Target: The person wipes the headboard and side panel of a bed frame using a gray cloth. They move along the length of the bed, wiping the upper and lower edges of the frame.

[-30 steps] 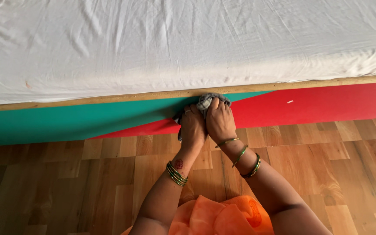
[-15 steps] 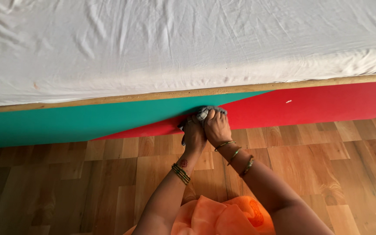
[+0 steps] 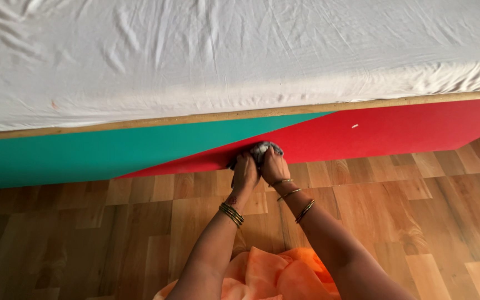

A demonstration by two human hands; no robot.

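Fingers (image 3: 250, 166) bunching grey cloth (image 3: 263, 149) against red panel (image 3: 395, 133)

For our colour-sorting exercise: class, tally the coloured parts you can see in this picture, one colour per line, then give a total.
White: 1, the bed sheet
Teal: 1, the left side panel
Red: 1, the right side panel
Grey: 1, the cloth pressed by the left hand and right hand
Orange: 1, the garment
Brown: 1, the wood floor
Total: 6

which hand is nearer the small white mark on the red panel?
Right. The right hand grips the crumpled grey cloth low on the bed's red side panel, below-left of the small white mark. The left hand sits beside it, farther left.
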